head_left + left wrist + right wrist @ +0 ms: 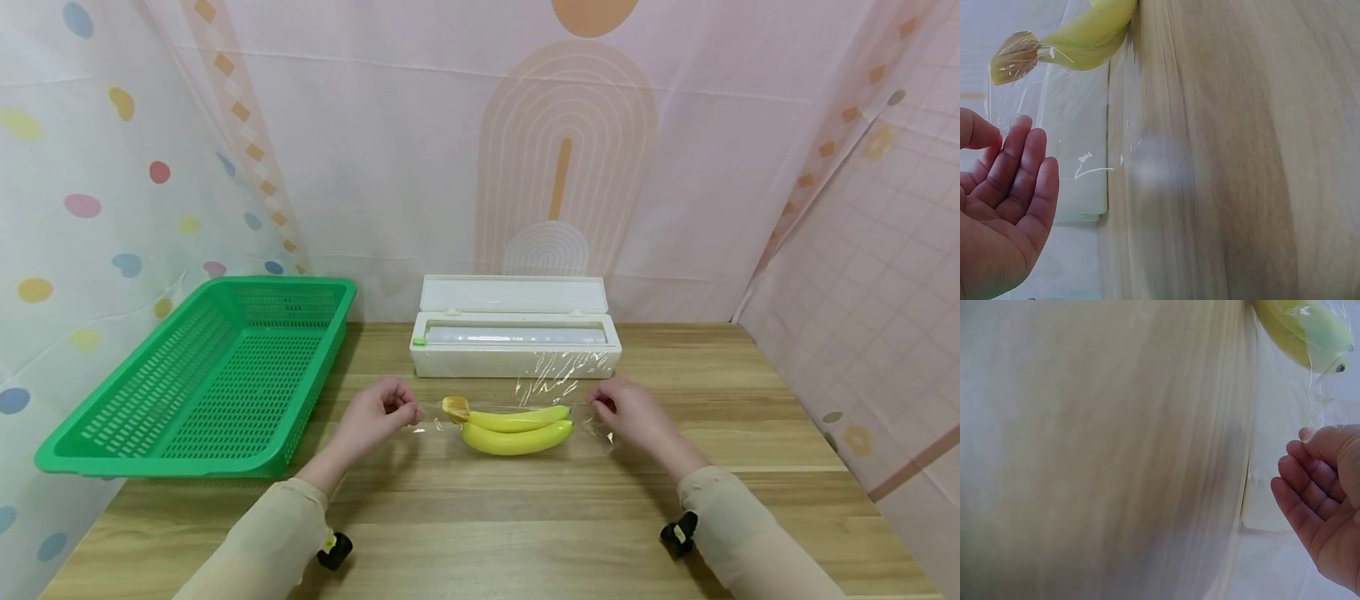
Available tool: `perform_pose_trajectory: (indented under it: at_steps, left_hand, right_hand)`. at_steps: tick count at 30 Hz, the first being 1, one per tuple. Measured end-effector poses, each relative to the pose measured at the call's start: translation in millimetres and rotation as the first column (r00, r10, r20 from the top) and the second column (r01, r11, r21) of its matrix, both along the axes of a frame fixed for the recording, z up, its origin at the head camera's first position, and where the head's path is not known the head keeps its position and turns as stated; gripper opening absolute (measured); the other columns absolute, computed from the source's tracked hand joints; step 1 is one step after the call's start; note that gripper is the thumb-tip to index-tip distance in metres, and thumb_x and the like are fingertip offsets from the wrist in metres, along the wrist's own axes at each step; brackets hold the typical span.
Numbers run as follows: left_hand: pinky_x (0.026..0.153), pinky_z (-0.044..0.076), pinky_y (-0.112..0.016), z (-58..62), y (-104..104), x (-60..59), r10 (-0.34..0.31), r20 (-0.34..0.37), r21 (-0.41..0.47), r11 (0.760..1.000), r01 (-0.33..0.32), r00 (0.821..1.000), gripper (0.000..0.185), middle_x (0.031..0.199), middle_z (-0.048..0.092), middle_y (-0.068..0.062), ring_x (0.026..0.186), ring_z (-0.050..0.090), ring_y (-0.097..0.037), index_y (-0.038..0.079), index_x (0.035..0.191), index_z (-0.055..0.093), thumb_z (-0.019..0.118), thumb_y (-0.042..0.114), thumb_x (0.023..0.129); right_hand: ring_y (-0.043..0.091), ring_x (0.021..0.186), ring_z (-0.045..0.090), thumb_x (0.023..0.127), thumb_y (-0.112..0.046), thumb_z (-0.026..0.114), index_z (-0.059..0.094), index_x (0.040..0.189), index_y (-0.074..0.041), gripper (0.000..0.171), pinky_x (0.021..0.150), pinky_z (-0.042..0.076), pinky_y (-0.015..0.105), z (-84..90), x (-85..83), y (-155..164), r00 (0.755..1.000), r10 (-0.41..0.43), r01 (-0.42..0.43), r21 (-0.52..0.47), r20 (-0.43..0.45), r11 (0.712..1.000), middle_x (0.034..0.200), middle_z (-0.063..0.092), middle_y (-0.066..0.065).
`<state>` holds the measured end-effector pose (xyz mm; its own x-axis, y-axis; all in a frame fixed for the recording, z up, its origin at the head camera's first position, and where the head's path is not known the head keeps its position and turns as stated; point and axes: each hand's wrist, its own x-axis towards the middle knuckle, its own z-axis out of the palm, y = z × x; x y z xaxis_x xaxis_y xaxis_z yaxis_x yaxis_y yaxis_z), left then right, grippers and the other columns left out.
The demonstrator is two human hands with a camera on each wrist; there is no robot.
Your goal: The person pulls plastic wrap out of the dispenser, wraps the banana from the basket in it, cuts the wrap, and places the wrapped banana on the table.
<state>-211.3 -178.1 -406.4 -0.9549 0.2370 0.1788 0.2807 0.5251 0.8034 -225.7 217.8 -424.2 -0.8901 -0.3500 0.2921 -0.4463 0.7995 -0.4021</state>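
- Head view, nearest first: two sleeved forearms reach forward over the wooden table (pixel 480 533), each with a small black device at the wrist.
- Left hand (pixel 378 414) has its fingers curled, thumb meeting fingertips on the left edge of the cling film (pixel 551 383); the left wrist view shows the fingers (pixel 1019 169) only loosely bent against the clear sheet.
- Right hand (pixel 628 412) mirrors it, its curled fingers (pixel 1307 481) pinching the film's right edge.
- Between the two sets of fingertips lie the bananas (pixel 513 429), two yellow ones side by side, stem end toward the left fingers, the film draped over them.
- Just beyond the fingers stands the white film dispenser (pixel 516 337), lid up, with the sheet running from it down to the bananas.
- Left of the left fingers and a little farther back sits a green plastic basket (pixel 97 450).
- Patterned pastel curtains (pixel 420 158) close the scene behind.
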Motion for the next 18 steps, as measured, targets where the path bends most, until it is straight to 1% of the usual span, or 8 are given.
perform_pose_trajectory:
  at_steps: [8, 11, 18]
  left_hand:
    - [0.061, 0.049, -0.027, 0.0, 0.8, -0.1, -0.015, 0.008, -0.034, 0.999, 0.015, 1.0, 0.007, 0.077, 0.065, 0.001, 0.071, 0.058, -0.016, 0.007, 0.084, 0.062, 0.064, 0.002, 0.088]
    - [0.061, 0.048, -0.027, 0.8, 0.8, 0.3, -0.017, 0.015, -0.045, 0.999, 0.018, 1.0, 0.007, 0.076, 0.064, 0.001, 0.07, 0.057, -0.016, 0.008, 0.084, 0.062, 0.064, 0.002, 0.088]
    - [0.063, 0.048, -0.028, 2.1, -0.8, 1.1, -0.011, 0.026, -0.053, 0.998, 0.013, 1.0, 0.007, 0.078, 0.063, 0.0, 0.072, 0.055, -0.017, 0.008, 0.085, 0.062, 0.064, 0.003, 0.089]
  right_hand:
    - [0.016, 0.077, 0.06, 0.087, -0.003, 0.07, 0.069, 0.086, -0.007, 0.004, 0.071, 0.053, 0.039, -1.9, -1.5, 1.1, 0.999, 0.026, -0.027, 0.039, 0.028, 0.999, 0.081, 0.064, -0.002]
    - [0.016, 0.077, 0.059, 0.086, -0.002, 0.071, 0.069, 0.086, -0.007, 0.005, 0.071, 0.053, 0.039, -2.0, -1.9, 1.6, 0.999, 0.036, -0.036, 0.042, 0.022, 0.998, 0.081, 0.064, -0.002]
    - [0.013, 0.073, 0.056, 0.088, -0.003, 0.069, 0.069, 0.085, -0.007, 0.005, 0.067, 0.051, 0.035, -0.7, 0.4, 3.4, 0.999, 0.04, -0.04, 0.009, 0.015, 0.999, 0.079, 0.062, -0.003]
